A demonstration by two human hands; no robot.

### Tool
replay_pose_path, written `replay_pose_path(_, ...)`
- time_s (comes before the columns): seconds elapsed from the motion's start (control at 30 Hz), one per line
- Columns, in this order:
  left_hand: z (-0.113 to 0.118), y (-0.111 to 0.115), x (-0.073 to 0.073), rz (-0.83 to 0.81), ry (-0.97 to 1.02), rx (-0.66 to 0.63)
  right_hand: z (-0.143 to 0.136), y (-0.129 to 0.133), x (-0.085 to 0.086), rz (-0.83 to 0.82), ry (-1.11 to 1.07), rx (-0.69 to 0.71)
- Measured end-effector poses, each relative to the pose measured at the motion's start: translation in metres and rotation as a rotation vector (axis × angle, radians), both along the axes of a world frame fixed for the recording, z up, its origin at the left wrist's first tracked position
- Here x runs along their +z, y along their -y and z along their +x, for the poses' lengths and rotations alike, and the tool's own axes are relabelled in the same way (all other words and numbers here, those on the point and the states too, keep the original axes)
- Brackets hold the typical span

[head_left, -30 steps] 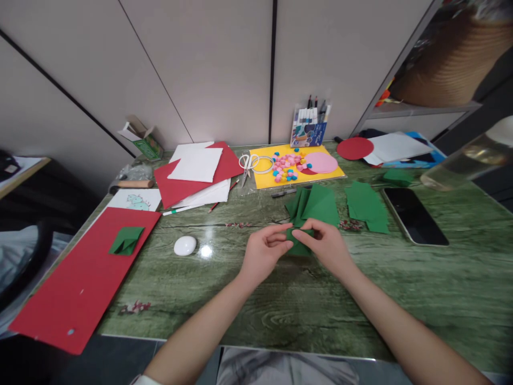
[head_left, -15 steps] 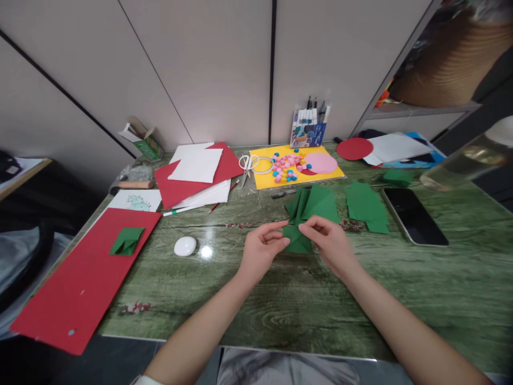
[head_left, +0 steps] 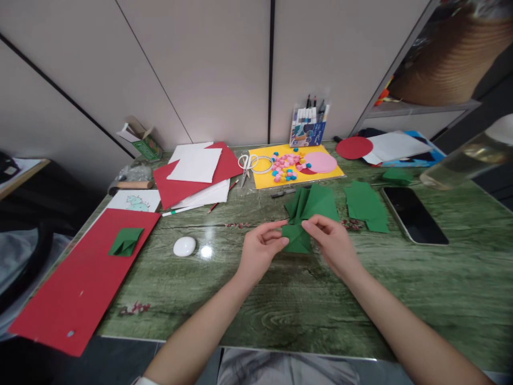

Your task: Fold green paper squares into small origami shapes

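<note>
Between my hands is a small folded green paper [head_left: 295, 238], creased across its face. My left hand [head_left: 259, 245] pinches its left edge between thumb and index finger. With thumb and fingertips together, my right hand [head_left: 332, 239] grips the paper's upper right part. Just behind it lie larger pleated green paper pieces [head_left: 320, 202], partly overlapped by the held one. More green paper sheets [head_left: 365, 206] rest to the right, beside a black phone [head_left: 414, 215]. Another folded green paper [head_left: 125, 241] sits on a long red sheet [head_left: 86, 280] at the left.
A white mouse-like object [head_left: 185, 246] lies left of my hands. Scissors [head_left: 245, 170] and a yellow sheet [head_left: 262, 181] bearing pink, blue and yellow balls are behind. Further back stands a pen pack [head_left: 308, 128]. A bottle of pale liquid [head_left: 460, 160] stands at right.
My right hand's fingertips have shifted slightly to the right along the folded green paper. My left hand keeps its pinch.
</note>
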State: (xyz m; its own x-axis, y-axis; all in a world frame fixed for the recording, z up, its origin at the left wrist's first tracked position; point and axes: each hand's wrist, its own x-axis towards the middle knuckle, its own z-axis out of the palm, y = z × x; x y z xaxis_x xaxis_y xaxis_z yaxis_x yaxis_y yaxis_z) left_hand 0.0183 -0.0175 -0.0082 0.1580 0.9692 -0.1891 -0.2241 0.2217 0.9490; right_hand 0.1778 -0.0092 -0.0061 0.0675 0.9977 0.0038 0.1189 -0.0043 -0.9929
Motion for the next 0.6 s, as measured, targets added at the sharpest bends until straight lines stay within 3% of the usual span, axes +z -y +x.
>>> replay_pose_path(0.27,-0.0001,-0.0001,-0.0004,0.004,-0.002,-0.011,0.002,0.0,-0.0006,0.042,0.056,-0.012)
replay_pose_path(0.47,-0.0007,-0.0002,-0.0019,0.0,-0.001,0.0,0.0043,-0.0033,-0.0037,-0.026,-0.113,-0.001)
replay_pose_path(0.6,-0.0007,-0.0002,-0.0013,0.011,-0.002,0.016,0.0064,-0.0016,0.0,0.037,-0.037,0.026)
